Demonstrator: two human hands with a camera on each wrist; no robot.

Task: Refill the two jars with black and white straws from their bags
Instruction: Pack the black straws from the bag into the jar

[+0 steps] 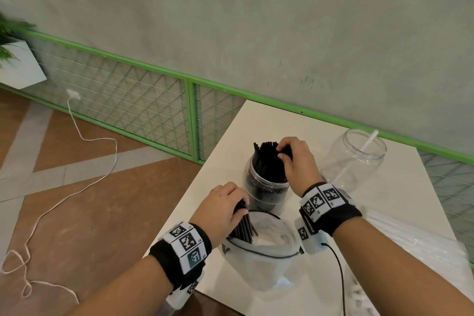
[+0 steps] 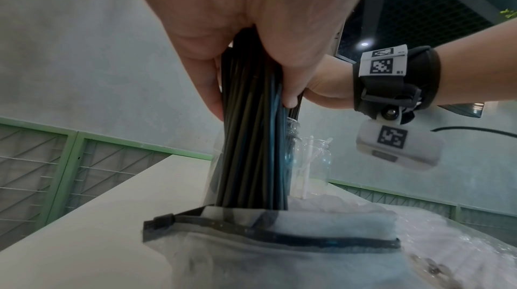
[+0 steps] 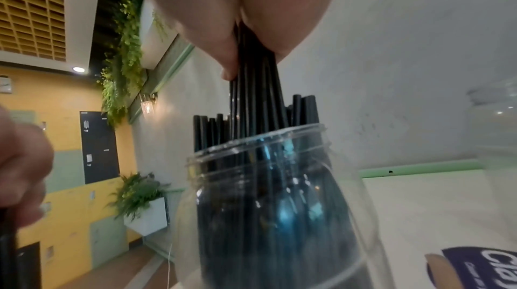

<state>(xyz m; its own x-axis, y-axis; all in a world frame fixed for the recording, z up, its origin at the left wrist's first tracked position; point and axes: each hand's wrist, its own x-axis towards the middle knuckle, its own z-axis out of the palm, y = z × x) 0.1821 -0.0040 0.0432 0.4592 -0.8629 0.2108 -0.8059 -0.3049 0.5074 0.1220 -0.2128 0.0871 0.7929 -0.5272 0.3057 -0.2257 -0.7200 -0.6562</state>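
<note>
Left hand (image 1: 222, 206) grips a bundle (image 2: 253, 134) upright in the bag (image 1: 264, 261), ready to lift; right hand (image 1: 297, 161) pinches black straws (image 3: 251, 95), seating them in the jar (image 1: 264, 187).

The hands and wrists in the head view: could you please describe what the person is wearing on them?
Both arms are bare to the wrist. The left hand has a thin ring on one finger; the right hand shows none. Each wrist carries a black band with white square-code tags and a white camera block; a black cable runs from the right one.
</note>
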